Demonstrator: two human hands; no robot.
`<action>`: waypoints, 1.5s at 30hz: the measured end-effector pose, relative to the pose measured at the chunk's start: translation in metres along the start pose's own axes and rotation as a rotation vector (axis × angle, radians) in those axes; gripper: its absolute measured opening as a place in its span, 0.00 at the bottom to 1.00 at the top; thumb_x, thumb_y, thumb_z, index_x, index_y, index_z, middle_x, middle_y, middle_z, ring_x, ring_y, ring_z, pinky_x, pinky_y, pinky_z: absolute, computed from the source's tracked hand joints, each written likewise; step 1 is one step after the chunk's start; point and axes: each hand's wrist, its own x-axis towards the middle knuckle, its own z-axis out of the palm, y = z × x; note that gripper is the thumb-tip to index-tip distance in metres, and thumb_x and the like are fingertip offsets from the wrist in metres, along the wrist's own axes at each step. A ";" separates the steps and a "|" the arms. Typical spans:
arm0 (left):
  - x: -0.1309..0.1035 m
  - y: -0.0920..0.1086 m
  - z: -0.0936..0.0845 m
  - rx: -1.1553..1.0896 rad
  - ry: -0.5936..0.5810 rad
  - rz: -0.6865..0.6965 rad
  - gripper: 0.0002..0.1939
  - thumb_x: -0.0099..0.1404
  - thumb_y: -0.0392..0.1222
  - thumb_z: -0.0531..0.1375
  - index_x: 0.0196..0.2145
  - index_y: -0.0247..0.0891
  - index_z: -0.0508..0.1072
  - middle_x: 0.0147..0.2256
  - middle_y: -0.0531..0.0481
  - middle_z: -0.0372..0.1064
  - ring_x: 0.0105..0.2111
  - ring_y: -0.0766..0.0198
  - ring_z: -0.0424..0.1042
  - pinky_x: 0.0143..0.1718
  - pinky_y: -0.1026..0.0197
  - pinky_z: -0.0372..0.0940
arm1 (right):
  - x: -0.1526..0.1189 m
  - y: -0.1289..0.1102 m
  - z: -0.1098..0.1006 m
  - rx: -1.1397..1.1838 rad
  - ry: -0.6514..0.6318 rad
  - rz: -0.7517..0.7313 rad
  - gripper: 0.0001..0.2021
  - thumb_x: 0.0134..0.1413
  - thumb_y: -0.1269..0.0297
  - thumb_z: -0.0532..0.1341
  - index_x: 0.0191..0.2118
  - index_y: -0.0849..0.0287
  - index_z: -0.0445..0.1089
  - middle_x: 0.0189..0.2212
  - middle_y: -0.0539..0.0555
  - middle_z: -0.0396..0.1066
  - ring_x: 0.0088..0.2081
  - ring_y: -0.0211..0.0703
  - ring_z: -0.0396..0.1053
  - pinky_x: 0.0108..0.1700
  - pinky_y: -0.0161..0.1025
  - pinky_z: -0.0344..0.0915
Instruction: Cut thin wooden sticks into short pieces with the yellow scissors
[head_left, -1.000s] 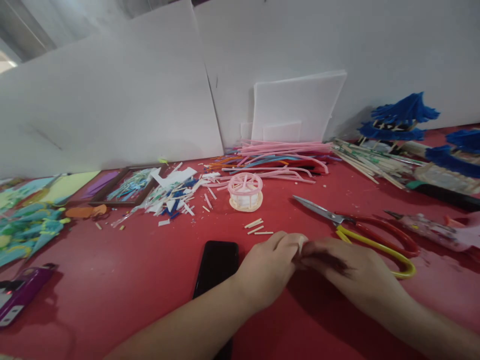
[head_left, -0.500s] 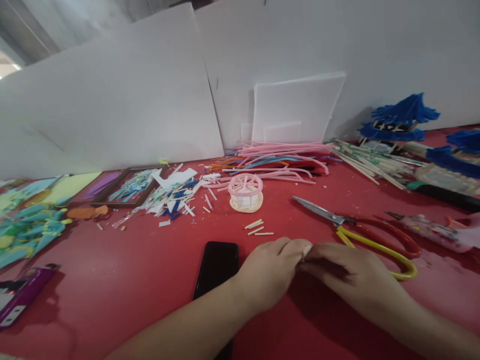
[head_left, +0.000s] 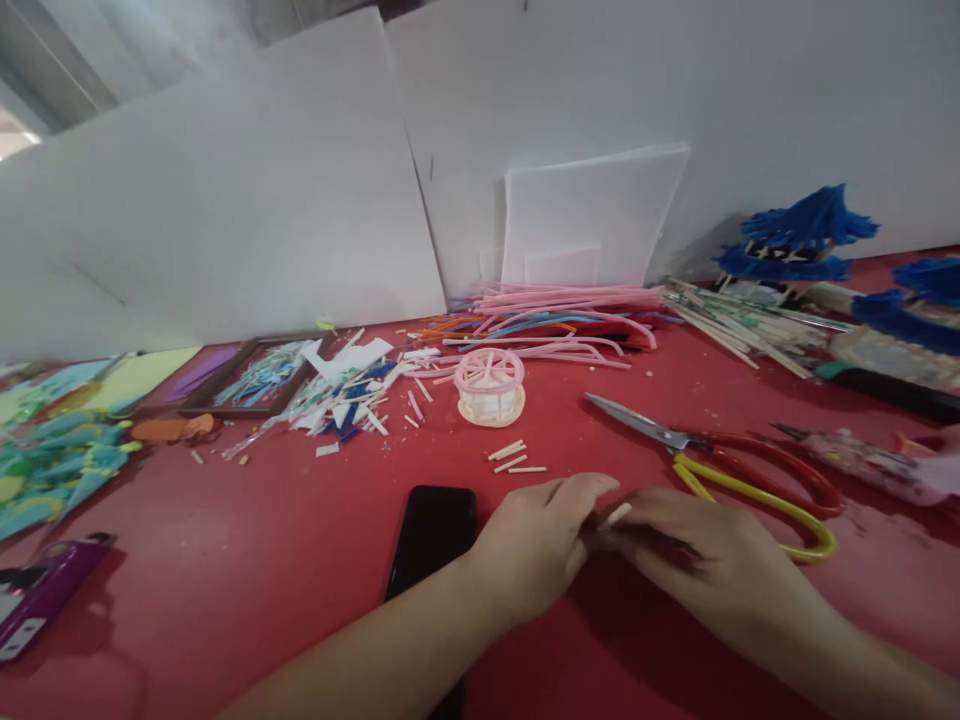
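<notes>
My right hand [head_left: 697, 555] pinches a short pale wooden stick [head_left: 616, 516] between thumb and fingertips. Close beside it is my left hand [head_left: 534, 540], its upper finger raised apart from the curled ones below; nothing shows in its grasp, though its underside is hidden. Several cut stick pieces [head_left: 517, 460] lie just beyond my hands. Behind them stands a small round model [head_left: 489, 388] with a pink spoked ring on top and a pale base. A black phone [head_left: 431, 535] lies by my left wrist, partly covered by the forearm.
Red-and-yellow-handled scissors [head_left: 750, 480] lie right of my hands, with pliers [head_left: 862, 465] beyond. Pink strips [head_left: 570, 300] and wooden sticks [head_left: 742, 320] lie at the back, near blue-roofed models [head_left: 802, 240]. Paper scraps [head_left: 352, 375], a brown tray [head_left: 232, 410] and a purple tool [head_left: 52, 590] are leftward.
My left hand's upper finger has lifted off the short stick, which now shows more fully in my right fingertips. Other things stay in place.
</notes>
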 end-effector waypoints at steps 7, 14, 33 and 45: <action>0.000 -0.002 0.000 -0.077 0.022 -0.064 0.25 0.59 0.28 0.62 0.54 0.43 0.70 0.48 0.47 0.78 0.47 0.55 0.78 0.51 0.56 0.71 | 0.003 -0.002 0.000 0.024 -0.026 0.053 0.10 0.59 0.63 0.58 0.30 0.52 0.74 0.26 0.50 0.77 0.27 0.40 0.74 0.29 0.35 0.70; 0.000 0.000 0.001 -0.112 0.022 -0.115 0.25 0.57 0.25 0.61 0.51 0.42 0.71 0.41 0.49 0.79 0.41 0.59 0.79 0.47 0.59 0.71 | 0.000 0.000 0.000 0.037 0.014 0.047 0.09 0.57 0.65 0.58 0.30 0.50 0.75 0.26 0.47 0.78 0.27 0.37 0.76 0.29 0.31 0.71; 0.002 -0.007 0.002 -0.351 0.096 -0.039 0.14 0.56 0.29 0.63 0.38 0.41 0.67 0.33 0.53 0.77 0.34 0.63 0.77 0.35 0.65 0.68 | 0.002 -0.001 0.001 -0.030 0.051 -0.119 0.08 0.62 0.68 0.59 0.34 0.53 0.75 0.27 0.48 0.78 0.28 0.35 0.76 0.31 0.29 0.70; 0.004 -0.010 0.010 -0.467 0.108 -0.120 0.16 0.57 0.30 0.67 0.34 0.42 0.62 0.33 0.51 0.78 0.37 0.59 0.80 0.39 0.61 0.70 | -0.021 0.059 -0.065 -0.909 0.044 0.233 0.17 0.51 0.59 0.54 0.43 0.59 0.72 0.39 0.64 0.78 0.40 0.60 0.77 0.41 0.53 0.71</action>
